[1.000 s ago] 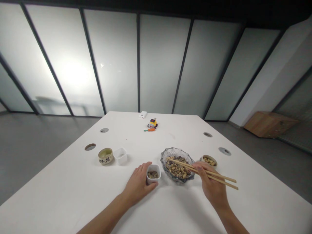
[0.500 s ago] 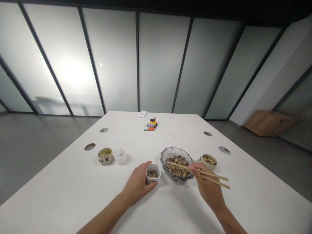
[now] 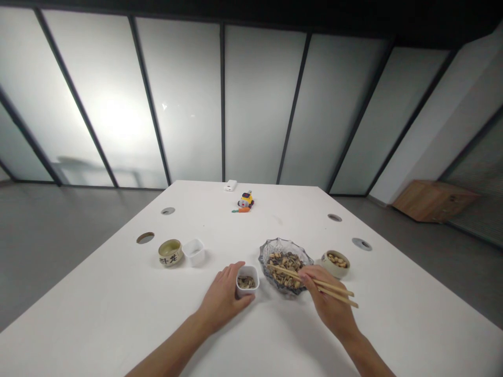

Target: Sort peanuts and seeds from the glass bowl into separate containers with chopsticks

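My left hand [image 3: 223, 294] is wrapped round a small white plastic cup [image 3: 254, 288] standing on the table, with striped sunflower seeds [image 3: 245, 282] at its bottom. In my right hand [image 3: 328, 301] is a pair of wooden chopsticks [image 3: 334, 291], slanting down to the left. Their tips reach into a scalloped glass bowl [image 3: 264, 257], among a mix of seeds and pistachio-like nuts [image 3: 286, 262]. Whether the tips pinch anything I cannot tell. Right behind my right hand sits a small ceramic bowl [image 3: 334, 268] of pale nuts [image 3: 337, 260].
At the left, a ceramic bowl with dark characters [image 3: 170, 258] stands beside another white plastic cup [image 3: 194, 257]. Farther back lie a yellow toy car [image 3: 246, 199], an orange carrot-shaped item [image 3: 242, 210] and a white box-like device [image 3: 230, 185]. Round holes [image 3: 145, 238] pierce the white tabletop [image 3: 118, 303].
My right hand and the chopsticks have shifted slightly left and down, the tips staying in the glass bowl. My left hand keeps its hold on the cup.
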`<act>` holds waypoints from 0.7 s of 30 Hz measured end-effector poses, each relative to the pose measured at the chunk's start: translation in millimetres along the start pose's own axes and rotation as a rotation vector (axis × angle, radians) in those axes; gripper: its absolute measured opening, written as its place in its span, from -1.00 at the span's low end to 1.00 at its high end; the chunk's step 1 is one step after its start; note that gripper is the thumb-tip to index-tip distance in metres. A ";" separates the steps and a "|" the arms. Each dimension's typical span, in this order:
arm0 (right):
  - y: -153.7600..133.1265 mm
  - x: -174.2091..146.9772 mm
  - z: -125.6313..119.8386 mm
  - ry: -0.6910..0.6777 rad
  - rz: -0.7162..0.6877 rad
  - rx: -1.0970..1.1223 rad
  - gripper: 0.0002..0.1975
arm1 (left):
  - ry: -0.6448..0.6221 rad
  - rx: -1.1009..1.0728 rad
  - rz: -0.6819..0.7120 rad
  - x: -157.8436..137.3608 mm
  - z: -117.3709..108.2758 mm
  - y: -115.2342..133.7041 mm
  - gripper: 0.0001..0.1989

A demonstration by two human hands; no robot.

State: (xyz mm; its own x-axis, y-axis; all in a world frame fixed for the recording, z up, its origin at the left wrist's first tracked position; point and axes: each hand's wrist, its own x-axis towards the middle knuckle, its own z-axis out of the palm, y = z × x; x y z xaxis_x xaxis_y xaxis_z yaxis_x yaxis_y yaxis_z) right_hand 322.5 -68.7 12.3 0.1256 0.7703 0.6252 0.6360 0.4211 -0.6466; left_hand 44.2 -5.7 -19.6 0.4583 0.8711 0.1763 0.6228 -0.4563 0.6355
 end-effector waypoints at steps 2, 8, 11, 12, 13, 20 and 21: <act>2.6 -0.3 -1.2 0.018 0.004 -0.017 -0.67 | -0.005 -0.004 0.000 -0.2 -0.2 0.3 -0.32; 6.1 0.5 -4.3 0.027 0.047 -0.027 -0.63 | -0.009 0.001 -0.006 -1.3 -0.1 -0.4 -0.31; 4.6 0.4 -3.6 -0.021 0.047 -0.009 -0.64 | -0.001 0.002 -0.004 -0.9 0.1 -1.1 -0.32; 3.9 0.4 -3.2 -0.035 0.038 -0.003 -0.65 | 0.002 0.001 0.000 -0.6 0.2 -1.4 -0.32; 3.2 0.4 -2.8 -0.044 0.027 0.001 -0.66 | 0.004 0.000 0.005 -0.3 0.4 -1.7 -0.32; 4.0 1.1 -5.6 0.010 -0.008 0.000 -0.72 | 0.000 0.010 0.010 0.3 2.3 -3.8 -0.31; 4.7 1.3 -6.6 0.027 -0.002 0.001 -0.71 | 0.000 0.012 0.009 0.3 2.2 -3.8 -0.32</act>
State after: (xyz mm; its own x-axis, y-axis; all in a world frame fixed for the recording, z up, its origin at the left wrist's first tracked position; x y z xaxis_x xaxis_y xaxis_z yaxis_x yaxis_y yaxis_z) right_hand 330.7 -68.9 12.9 0.1453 0.7561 0.6381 0.6357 0.4229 -0.6458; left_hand 43.3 -4.1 -23.7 0.4640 0.8668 0.1826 0.6258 -0.4667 0.6249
